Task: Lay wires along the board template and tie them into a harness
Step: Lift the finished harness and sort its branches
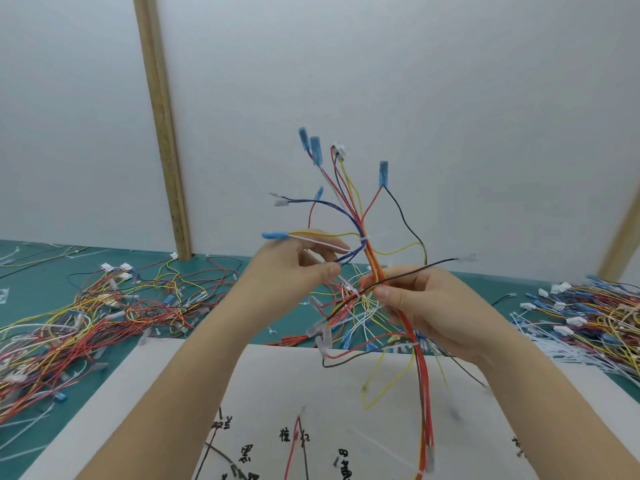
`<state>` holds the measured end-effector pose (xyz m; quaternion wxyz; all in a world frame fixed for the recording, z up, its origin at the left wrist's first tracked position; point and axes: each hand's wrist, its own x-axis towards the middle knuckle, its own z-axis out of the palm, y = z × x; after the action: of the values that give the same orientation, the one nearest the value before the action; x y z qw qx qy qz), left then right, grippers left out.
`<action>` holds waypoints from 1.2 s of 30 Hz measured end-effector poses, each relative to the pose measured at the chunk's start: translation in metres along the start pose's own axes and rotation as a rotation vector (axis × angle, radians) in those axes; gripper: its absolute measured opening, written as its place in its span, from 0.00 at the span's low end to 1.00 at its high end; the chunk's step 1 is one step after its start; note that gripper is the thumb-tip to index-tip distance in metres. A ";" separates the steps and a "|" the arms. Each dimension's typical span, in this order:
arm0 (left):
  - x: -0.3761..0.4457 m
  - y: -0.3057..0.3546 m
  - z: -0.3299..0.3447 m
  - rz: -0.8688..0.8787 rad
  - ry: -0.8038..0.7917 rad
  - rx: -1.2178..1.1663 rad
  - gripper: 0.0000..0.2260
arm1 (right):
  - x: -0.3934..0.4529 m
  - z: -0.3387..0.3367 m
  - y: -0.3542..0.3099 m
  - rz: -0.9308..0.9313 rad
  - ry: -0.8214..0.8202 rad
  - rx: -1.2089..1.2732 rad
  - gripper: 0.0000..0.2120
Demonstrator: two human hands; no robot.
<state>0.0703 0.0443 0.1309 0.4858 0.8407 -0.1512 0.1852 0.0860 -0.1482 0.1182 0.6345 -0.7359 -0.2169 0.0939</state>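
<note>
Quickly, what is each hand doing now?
Left hand: pinches blue wires of the harness.
Right hand: grips the wire bundle.

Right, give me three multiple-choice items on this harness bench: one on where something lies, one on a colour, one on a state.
1. Where does the big loose wire pile lie?
A. On the green mat, on the person's left
B. On the white board template
C. Hanging on the wall

2. What colour are the sleeves on the terminals at the top of the raised harness?
A. Green
B. Blue
C. Black

3. What is the right hand doing?
A. Resting flat on the table
B. Hanging idle
C. Gripping the harness stem

Answers:
1 A, the pile spreads over the mat at far left.
2 B, the sleeves fanned above are blue.
3 C, fingers and thumb curl round the red and orange bundle.
</note>
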 end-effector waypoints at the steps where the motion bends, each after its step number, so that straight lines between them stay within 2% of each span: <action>1: 0.000 0.000 -0.001 0.004 0.019 0.010 0.11 | 0.000 0.000 0.000 0.019 -0.003 0.030 0.09; 5: 0.001 -0.004 -0.004 -0.084 0.176 0.111 0.03 | 0.001 0.001 0.002 0.023 0.010 0.205 0.05; 10: -0.005 0.009 -0.010 -0.145 0.215 0.438 0.15 | 0.004 0.001 0.002 -0.010 0.104 0.291 0.06; 12: -0.010 0.022 -0.011 -0.096 0.254 0.475 0.18 | 0.005 0.000 0.002 -0.013 0.142 0.314 0.05; 14: -0.016 0.036 -0.008 0.017 0.330 0.427 0.16 | 0.006 0.000 0.003 -0.016 0.161 0.346 0.05; 15: -0.019 0.043 -0.005 0.065 0.310 0.376 0.15 | 0.007 0.000 0.003 -0.017 0.161 0.360 0.06; 17: -0.025 0.050 0.005 0.120 0.131 0.315 0.14 | 0.007 0.001 0.003 -0.027 0.135 0.388 0.07; 19: -0.027 0.048 0.019 0.172 -0.062 0.358 0.09 | 0.006 0.001 0.003 -0.046 0.096 0.425 0.08; 20: -0.027 0.044 0.025 0.205 -0.078 0.403 0.07 | 0.006 0.002 0.003 -0.055 0.089 0.439 0.09; 23: -0.022 0.033 0.035 0.227 -0.019 0.514 0.10 | 0.005 0.001 0.002 -0.089 0.104 0.475 0.08; 26: -0.019 0.027 0.037 0.255 0.021 0.509 0.10 | 0.004 0.000 0.001 -0.119 0.090 0.499 0.08; 30: -0.018 0.025 0.037 0.256 0.106 0.452 0.08 | 0.003 -0.002 0.002 -0.128 -0.009 0.476 0.10; 36: -0.019 0.022 0.040 0.328 0.095 0.473 0.05 | 0.002 -0.008 0.004 -0.110 -0.141 0.518 0.13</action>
<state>0.0508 0.0000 0.1208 0.2463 0.8855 -0.2147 0.3303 0.0917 -0.1546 0.1157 0.7890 -0.5278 -0.2692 0.1626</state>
